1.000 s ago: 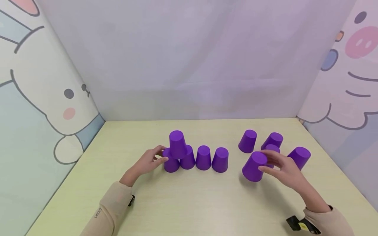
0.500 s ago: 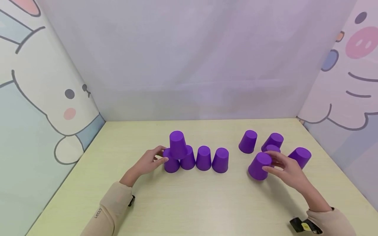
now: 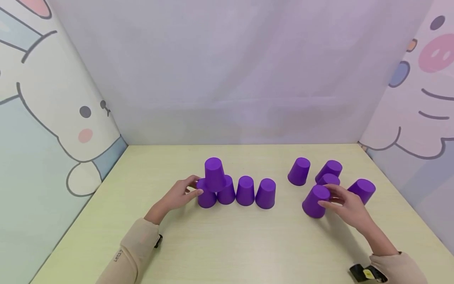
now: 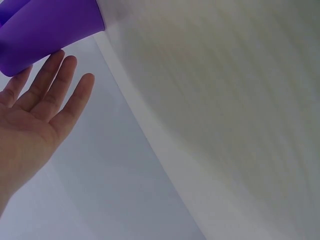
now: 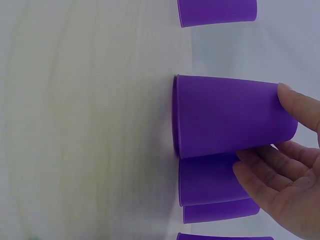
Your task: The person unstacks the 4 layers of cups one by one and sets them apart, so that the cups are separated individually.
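Several purple cups stand upside down on the table. My left hand (image 3: 179, 194) is at the leftmost cup (image 3: 207, 199) of a short row, thumb in front and fingers behind. In the left wrist view its fingers are fairly straight, with fingertips touching the cup's side (image 4: 55, 30). One upper cup (image 3: 214, 173) rests across that cup and its neighbour (image 3: 226, 193). On the right, my right hand (image 3: 349, 205) pinches another inverted cup (image 3: 315, 203) between thumb and fingers near its base. Whether that cup's rim (image 5: 176, 117) fully touches the table, I cannot tell.
Two more row cups, one (image 3: 245, 192) beside another (image 3: 265, 195), carry nothing on top. Behind the right hand stand a back cup (image 3: 299, 172), a far cup (image 3: 330, 169), a partly hidden cup (image 3: 329, 179) and a right-hand cup (image 3: 363, 190). Printed walls (image 3: 241, 79) enclose the table.
My right hand has moved the pinched cup rightward, away from the row, and slightly down toward the table. My left hand and the stacked cup have stayed in place.
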`<action>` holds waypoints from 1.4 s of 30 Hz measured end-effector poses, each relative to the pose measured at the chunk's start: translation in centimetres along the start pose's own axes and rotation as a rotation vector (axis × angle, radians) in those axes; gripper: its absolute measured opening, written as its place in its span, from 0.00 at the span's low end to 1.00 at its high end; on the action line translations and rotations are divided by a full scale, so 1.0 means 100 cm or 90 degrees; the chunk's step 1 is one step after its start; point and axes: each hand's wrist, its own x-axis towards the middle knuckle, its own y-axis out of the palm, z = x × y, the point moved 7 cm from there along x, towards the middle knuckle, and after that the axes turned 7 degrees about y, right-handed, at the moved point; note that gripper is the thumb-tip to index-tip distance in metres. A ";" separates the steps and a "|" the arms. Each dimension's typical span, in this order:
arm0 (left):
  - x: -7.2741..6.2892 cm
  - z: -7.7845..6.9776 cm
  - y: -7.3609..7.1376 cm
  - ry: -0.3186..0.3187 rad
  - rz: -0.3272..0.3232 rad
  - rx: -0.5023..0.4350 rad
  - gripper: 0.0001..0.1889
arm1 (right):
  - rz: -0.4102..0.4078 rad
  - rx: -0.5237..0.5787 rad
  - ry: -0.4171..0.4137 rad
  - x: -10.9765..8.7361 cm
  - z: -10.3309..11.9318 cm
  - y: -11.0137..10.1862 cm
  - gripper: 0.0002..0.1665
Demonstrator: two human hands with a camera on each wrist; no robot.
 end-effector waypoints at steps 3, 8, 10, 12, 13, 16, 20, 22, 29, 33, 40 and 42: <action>0.000 0.000 0.000 0.007 -0.001 -0.002 0.18 | -0.001 -0.004 0.003 0.001 -0.003 0.000 0.31; 0.000 0.002 0.001 0.005 0.000 -0.002 0.18 | -0.002 -0.009 0.009 0.001 -0.004 0.000 0.32; 0.000 0.003 0.001 0.001 0.000 -0.003 0.18 | -0.002 -0.009 0.012 0.001 -0.004 0.000 0.32; 0.000 0.003 0.001 -0.002 0.001 -0.002 0.18 | -0.003 -0.010 0.013 0.001 -0.004 0.000 0.33; 0.000 0.003 0.001 -0.002 0.001 -0.002 0.18 | -0.004 -0.009 0.013 0.001 -0.005 0.000 0.33; 0.000 0.002 0.001 -0.002 0.001 -0.001 0.18 | -0.009 -0.007 0.011 0.001 -0.005 0.000 0.32; 0.000 0.003 0.001 0.003 0.000 -0.001 0.17 | -0.014 -0.011 0.006 0.000 -0.003 -0.001 0.33; 0.000 0.003 0.001 0.005 0.000 -0.001 0.17 | -0.016 -0.020 0.005 -0.001 0.000 -0.003 0.34; 0.001 0.003 0.001 0.006 0.003 -0.005 0.18 | -0.058 -0.038 -0.034 -0.003 0.019 -0.019 0.32; 0.001 0.002 0.001 0.010 0.001 -0.006 0.18 | -0.076 -0.018 -0.064 -0.002 0.030 -0.026 0.29; 0.001 0.003 0.000 0.009 0.002 -0.005 0.18 | -0.068 -0.013 -0.042 0.003 0.041 -0.032 0.30; 0.001 0.003 0.000 0.009 0.002 -0.006 0.18 | -0.067 -0.017 -0.036 0.005 0.044 -0.032 0.30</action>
